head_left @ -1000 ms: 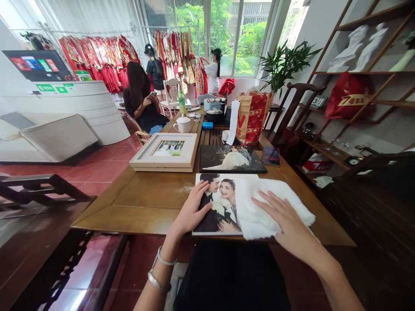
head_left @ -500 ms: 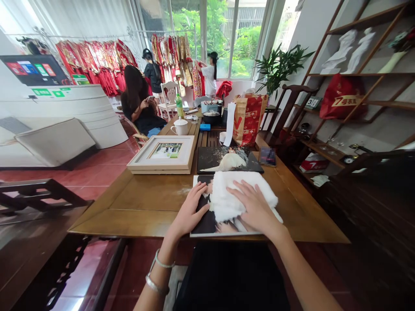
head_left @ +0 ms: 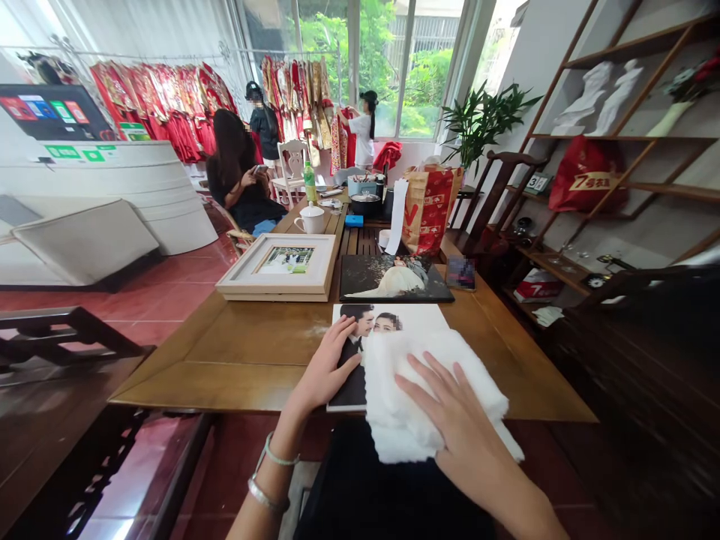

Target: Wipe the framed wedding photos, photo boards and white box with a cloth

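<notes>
A large wedding photo print (head_left: 394,321) lies flat at the near edge of the wooden table (head_left: 247,352). My left hand (head_left: 326,370) rests on the print's left edge, fingers stretched out and flat. My right hand (head_left: 455,420) lies open, fingers spread, pressing a white fluffy cloth (head_left: 405,397) onto the lower part of the print. The cloth hangs over the table's near edge and hides most of the picture's lower half.
A dark wedding photo (head_left: 394,279) and a white framed picture (head_left: 280,265) lie farther back. A red paper bag (head_left: 430,206), teapot (head_left: 311,217) and small items stand beyond. A seated person (head_left: 239,176) and two others are by the red garment racks. Shelves (head_left: 613,150) line the right.
My right hand has slid the cloth from the right side to the print's upper middle, then down toward me to the near edge. The left hand stayed in place.
</notes>
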`<act>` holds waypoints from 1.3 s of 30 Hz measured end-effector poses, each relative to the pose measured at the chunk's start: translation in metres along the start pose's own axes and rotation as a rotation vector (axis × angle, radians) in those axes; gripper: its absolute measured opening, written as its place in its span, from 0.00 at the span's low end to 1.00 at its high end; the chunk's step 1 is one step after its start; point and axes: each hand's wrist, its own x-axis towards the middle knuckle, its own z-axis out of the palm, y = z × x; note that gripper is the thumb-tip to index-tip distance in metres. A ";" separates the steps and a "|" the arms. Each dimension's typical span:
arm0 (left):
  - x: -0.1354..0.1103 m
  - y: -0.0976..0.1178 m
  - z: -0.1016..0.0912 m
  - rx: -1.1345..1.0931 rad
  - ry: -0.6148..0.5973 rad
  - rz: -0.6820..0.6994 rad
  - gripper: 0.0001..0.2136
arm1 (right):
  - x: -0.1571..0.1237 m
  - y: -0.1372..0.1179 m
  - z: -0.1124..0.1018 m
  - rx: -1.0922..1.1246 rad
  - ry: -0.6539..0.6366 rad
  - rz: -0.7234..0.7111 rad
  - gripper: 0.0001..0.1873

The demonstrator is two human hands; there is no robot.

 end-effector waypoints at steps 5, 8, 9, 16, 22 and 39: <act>0.000 0.001 -0.001 -0.005 -0.008 0.001 0.22 | -0.010 0.016 -0.003 0.003 0.003 0.020 0.51; 0.001 0.000 -0.001 0.002 -0.020 -0.009 0.23 | 0.013 0.037 -0.007 -0.003 0.005 0.069 0.50; 0.001 0.000 -0.001 0.006 -0.023 -0.012 0.23 | 0.024 0.044 -0.009 0.000 0.004 0.085 0.49; 0.001 0.001 -0.002 0.004 -0.032 -0.017 0.23 | 0.102 0.068 -0.017 0.018 -0.017 0.162 0.42; 0.001 0.001 -0.002 0.001 -0.018 -0.023 0.23 | 0.083 0.058 -0.011 -0.018 0.015 0.154 0.43; 0.001 0.000 -0.002 0.019 -0.035 0.001 0.22 | 0.011 0.038 -0.007 -0.025 -0.018 0.116 0.50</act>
